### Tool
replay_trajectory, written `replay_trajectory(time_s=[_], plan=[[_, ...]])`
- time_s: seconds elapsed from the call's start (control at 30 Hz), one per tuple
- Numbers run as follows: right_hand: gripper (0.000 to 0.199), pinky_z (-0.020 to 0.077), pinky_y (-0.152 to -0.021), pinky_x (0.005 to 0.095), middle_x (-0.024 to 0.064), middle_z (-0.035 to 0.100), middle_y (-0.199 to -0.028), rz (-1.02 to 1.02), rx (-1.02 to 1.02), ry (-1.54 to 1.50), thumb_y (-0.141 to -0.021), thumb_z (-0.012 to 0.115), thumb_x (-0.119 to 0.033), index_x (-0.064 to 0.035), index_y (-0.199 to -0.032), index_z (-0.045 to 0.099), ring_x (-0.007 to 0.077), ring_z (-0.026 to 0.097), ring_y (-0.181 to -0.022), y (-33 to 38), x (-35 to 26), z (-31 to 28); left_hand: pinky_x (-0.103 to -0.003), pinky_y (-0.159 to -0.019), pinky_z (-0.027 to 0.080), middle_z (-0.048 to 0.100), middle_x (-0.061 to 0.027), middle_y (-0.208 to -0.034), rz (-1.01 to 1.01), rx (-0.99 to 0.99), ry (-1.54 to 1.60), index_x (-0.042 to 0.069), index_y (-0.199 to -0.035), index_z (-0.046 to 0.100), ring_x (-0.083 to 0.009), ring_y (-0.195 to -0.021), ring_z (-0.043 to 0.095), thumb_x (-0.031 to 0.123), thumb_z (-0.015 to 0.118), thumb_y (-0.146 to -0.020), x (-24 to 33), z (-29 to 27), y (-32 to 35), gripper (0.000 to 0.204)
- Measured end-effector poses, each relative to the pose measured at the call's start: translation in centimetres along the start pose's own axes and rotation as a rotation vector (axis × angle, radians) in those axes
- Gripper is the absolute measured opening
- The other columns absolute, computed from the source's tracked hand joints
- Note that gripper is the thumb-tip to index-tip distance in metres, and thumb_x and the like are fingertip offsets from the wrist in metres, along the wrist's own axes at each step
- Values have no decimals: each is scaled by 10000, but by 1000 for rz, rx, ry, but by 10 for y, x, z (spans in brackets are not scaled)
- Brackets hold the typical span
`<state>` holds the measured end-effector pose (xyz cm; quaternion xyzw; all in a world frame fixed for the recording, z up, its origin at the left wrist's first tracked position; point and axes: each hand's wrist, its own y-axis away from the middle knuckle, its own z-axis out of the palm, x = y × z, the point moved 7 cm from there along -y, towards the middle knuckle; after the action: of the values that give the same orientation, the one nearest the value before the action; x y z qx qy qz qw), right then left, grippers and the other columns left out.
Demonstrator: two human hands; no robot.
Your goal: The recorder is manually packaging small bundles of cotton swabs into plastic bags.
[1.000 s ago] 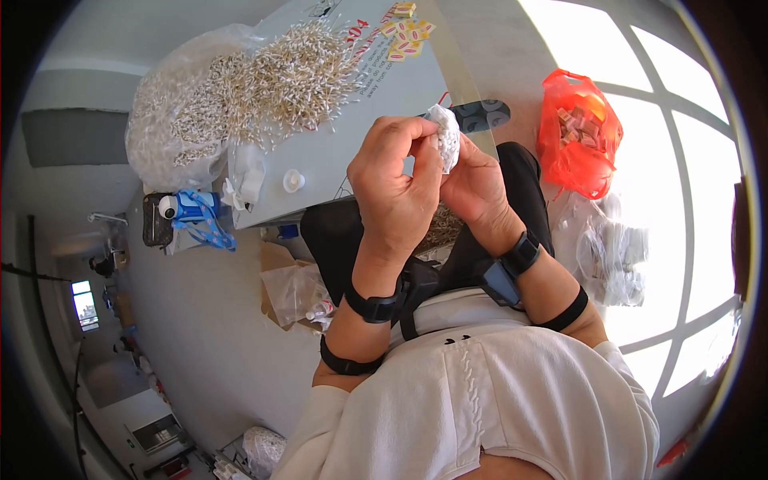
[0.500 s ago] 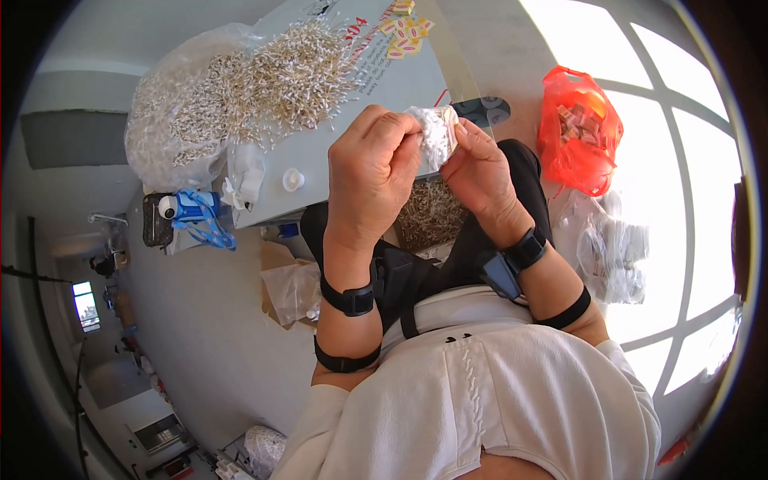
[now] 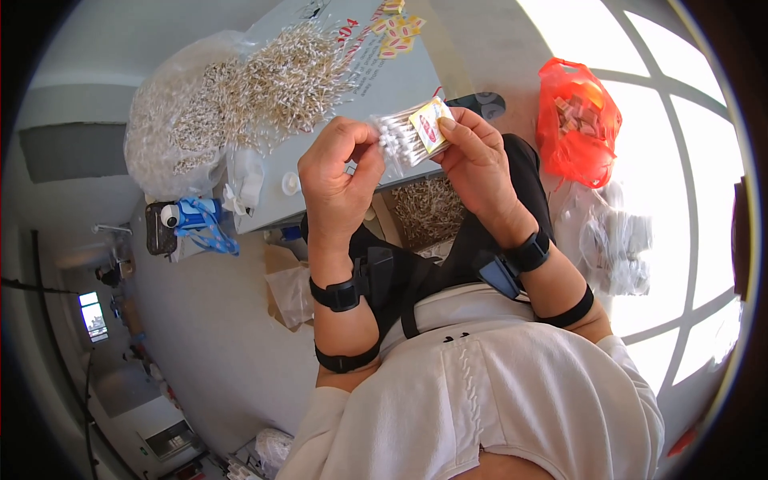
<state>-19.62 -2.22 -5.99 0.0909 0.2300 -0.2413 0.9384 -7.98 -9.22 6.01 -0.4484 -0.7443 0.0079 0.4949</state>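
A small clear plastic bag of cotton swabs (image 3: 402, 142) is held between my two hands above the table's near edge. Its yellow and white card (image 3: 426, 128) faces up at the right end, and the white cotton tips show at the left. My right hand (image 3: 482, 164) grips the packet with the thumb pressed on the card. At the other end, my left hand (image 3: 336, 180) is closed, thumb and fingers pinching the bag's clear plastic edge. Below the packet, an open box (image 3: 392, 214) of loose swabs sits between my knees.
A heap of loose swabs (image 3: 296, 76) spills from a big clear bag (image 3: 148, 136) on the grey table (image 3: 400, 76). Several yellow cards (image 3: 398, 36) lie at the far edge. A red plastic bag (image 3: 588, 152) and clear plastic packs (image 3: 616, 248) stand on the floor at right.
My left hand has moved left and slightly down, to the packet's end. The packet now lies stretched out sideways, its card and swabs plainly showing; my right hand has kept its hold.
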Motion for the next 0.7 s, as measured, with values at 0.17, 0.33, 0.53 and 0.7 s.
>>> replay_trajectory(time_s=[0.17, 0.33, 0.53, 0.7], plan=[[197, 478, -687, 205, 22, 632, -926, -77, 30, 131, -896, 631, -159, 6, -1000, 601, 59, 571, -771, 4, -9, 5, -211, -597, 451, 560, -25, -753, 26, 4, 35, -10, -829, 549, -86, -649, 532, -95, 591, -758, -9, -3, 4, 118], [207, 462, -699, 193, 25, 611, -921, -253, 45, 285, -870, 665, -113, 30, -998, 587, 55, 545, -778, 19, -33, 35, -193, -638, 464, 565, -1, -833, -52, 46, 449, -16, -876, 558, -65, -710, 533, -40, 567, -844, -32, -3, 11, 41], [269, 464, -666, 208, 22, 559, -856, -474, 46, 510, -772, 747, -65, 4, -962, 570, 71, 535, -743, 37, -50, 59, -236, -688, 481, 581, -32, -888, -217, 135, 887, -14, -915, 558, -81, -774, 549, 34, 567, -878, -48, 12, 21, 62], [375, 470, -573, 243, 78, 559, -845, -885, -90, 882, -679, 802, -77, -16, -956, 556, 149, 551, -669, 57, -67, 92, -246, -724, 473, 534, -29, -828, -354, 238, 1077, 49, -837, 522, -109, -778, 532, 112, 630, -832, -51, 22, 28, 125]])
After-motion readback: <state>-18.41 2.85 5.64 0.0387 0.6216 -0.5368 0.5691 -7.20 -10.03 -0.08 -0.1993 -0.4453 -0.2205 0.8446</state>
